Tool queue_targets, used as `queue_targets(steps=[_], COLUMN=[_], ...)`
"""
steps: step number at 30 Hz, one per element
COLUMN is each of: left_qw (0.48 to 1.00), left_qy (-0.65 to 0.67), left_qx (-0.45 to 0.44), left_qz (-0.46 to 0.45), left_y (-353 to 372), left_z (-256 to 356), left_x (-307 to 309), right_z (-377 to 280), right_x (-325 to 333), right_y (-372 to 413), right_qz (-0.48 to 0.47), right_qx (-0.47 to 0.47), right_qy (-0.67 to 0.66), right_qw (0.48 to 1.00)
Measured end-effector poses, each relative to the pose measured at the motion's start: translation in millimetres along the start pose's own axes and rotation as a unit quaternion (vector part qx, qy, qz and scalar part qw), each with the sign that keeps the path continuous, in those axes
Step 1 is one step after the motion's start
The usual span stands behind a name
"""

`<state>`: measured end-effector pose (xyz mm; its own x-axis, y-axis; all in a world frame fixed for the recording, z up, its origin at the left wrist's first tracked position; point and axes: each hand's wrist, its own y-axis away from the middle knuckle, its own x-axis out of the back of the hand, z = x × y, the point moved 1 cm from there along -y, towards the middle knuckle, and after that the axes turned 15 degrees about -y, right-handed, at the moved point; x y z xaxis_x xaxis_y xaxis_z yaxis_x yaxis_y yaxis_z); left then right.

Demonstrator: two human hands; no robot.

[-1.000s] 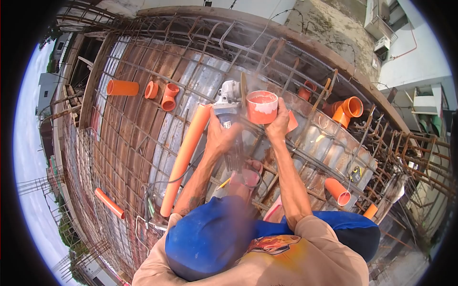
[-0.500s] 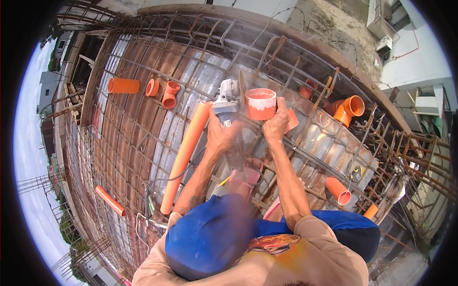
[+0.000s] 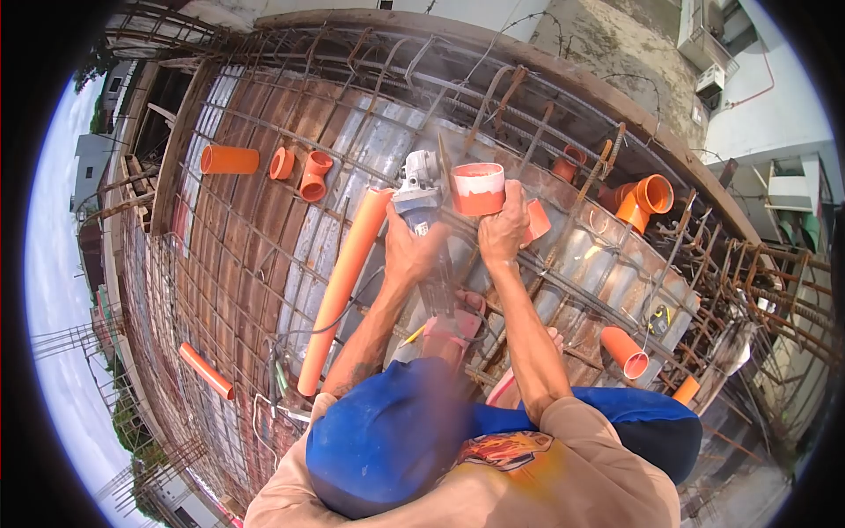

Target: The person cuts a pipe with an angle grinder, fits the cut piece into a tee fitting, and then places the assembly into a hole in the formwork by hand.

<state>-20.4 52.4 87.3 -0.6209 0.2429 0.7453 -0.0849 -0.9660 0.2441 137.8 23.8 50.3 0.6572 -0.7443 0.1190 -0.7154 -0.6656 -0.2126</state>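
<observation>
My left hand [image 3: 412,251] is wrapped round the body of an angle grinder [image 3: 421,189], whose head points away from me. The thin grinder disc [image 3: 445,158] stands on edge beside an orange pipe piece [image 3: 477,198] with a whitish, dusty band. My right hand [image 3: 503,231] grips that pipe piece from its near right side. Just right of this hand is another orange piece [image 3: 536,222]. A long orange pipe [image 3: 345,290] lies left of my left forearm. Whether disc and pipe piece touch is hard to tell.
Steel rebar mesh lies over corrugated sheets [image 3: 370,132]. An orange elbow [image 3: 652,195], a short pipe [image 3: 623,352], a branched fitting [image 3: 314,176] and another pipe [image 3: 231,159] rest around. A tape measure [image 3: 658,319] is at right. A cable loops near the long pipe.
The pipe piece and my right hand have shifted slightly left, and the piece's whitish band looks different. The grinder has hardly moved.
</observation>
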Motion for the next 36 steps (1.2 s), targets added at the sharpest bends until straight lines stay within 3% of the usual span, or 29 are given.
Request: queue_targets(steps=[9, 15, 21, 26, 31, 36], left_qw=[0.999, 0.998, 0.999, 0.998, 0.99, 0.979], left_qy=[0.039, 0.026, 0.031, 0.052, 0.121, 0.173], left_qx=[0.032, 0.052, 0.032, 0.021, -0.043, -0.073], left_qz=[0.002, 0.005, 0.01, -0.023, -0.065, -0.085], left_y=[16, 15, 12, 2, 4, -1], left_z=[33, 37, 43, 28, 9, 7], left_x=[3, 5, 9, 9, 14, 16], right_z=[0, 0, 0, 4, 2, 20], right_x=[1, 6, 6, 6, 13, 14], right_y=[2, 8, 8, 3, -4, 1], right_qz=[-0.012, -0.029, 0.008, -0.02, -0.048, -0.107], right_qx=[0.035, -0.035, -0.019, -0.076, -0.222, -0.24], right_qy=[0.025, -0.011, -0.02, -0.27, -0.469, -0.507], right_qw=[0.999, 0.999, 1.0, 0.96, 0.853, 0.821])
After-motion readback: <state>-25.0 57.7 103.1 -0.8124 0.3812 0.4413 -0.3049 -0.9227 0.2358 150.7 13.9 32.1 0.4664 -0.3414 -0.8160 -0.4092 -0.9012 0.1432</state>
